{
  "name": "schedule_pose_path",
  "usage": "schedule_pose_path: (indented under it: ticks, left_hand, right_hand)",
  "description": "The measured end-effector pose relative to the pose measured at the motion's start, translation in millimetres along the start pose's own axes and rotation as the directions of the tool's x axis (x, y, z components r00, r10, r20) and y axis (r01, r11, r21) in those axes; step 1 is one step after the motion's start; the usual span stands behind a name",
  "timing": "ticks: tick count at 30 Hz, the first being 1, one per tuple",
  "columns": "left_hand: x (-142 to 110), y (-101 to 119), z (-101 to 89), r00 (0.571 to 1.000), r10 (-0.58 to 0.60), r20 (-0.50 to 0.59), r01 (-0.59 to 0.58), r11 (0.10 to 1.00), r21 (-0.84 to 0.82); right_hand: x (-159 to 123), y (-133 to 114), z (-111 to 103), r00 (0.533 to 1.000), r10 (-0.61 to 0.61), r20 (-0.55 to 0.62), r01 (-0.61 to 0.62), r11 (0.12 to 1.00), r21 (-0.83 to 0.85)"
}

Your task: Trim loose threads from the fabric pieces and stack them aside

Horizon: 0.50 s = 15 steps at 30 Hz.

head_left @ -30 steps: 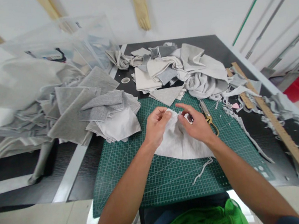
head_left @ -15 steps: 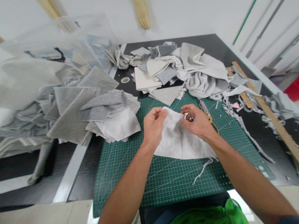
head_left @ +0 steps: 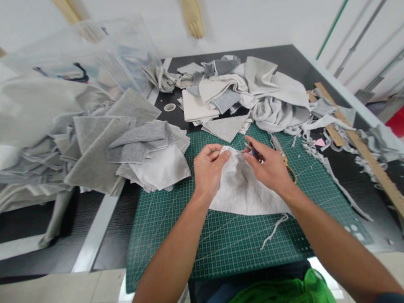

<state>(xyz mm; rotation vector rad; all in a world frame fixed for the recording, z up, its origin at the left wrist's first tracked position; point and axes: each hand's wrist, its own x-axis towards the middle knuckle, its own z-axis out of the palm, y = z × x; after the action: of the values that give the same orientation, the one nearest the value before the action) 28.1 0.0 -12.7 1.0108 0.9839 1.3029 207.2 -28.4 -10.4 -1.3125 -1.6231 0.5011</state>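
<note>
A piece of light grey fabric (head_left: 244,196) lies on the green cutting mat (head_left: 162,238), its upper edge raised between my hands. My left hand (head_left: 207,168) pinches the top left corner of the cloth. In my right hand (head_left: 271,169) is a small dark tool that looks like thread snips (head_left: 255,153), its metal tip close to the fabric's upper edge. My fingers partly cover the tool. Scissors with yellowish handles (head_left: 290,171) lie on the mat just beyond my right hand. A loose thin strip (head_left: 273,233) curls below the fabric.
Folded grey cloths (head_left: 162,167) are heaped at the left, with more fabric (head_left: 272,90) at the back. A wooden ruler (head_left: 377,166) and scraps lie on the right. Behind the left heap stands a clear plastic box (head_left: 121,47). A tape roll (head_left: 169,107) sits near the back.
My right hand has turned slightly, and its index finger is now raised and extended along the snips. The left hand keeps its pinch on the cloth, almost unmoved.
</note>
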Motion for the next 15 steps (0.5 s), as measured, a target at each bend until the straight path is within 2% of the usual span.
schedule_pose_path:
  ticks: [5,10,15]
  left_hand:
    - [1,-3,-1.1,0.999,0.037,0.006,-0.036,0.999,-0.024]
    - [0,-2,-1.0,0.999,0.032,0.026,-0.032,0.999,-0.018]
    - [-2,2,0.7,0.997,0.035,0.062,-0.034,0.999,-0.023]
  right_hand:
    - [-2,-8,-2,0.999,0.023,0.030,-0.022,0.999,-0.050]
    - [0,-10,-5,0.994,-0.097,0.042,0.099,0.992,-0.073]
    - [0,-12,-3,0.993,-0.122,-0.003,0.121,0.986,-0.118]
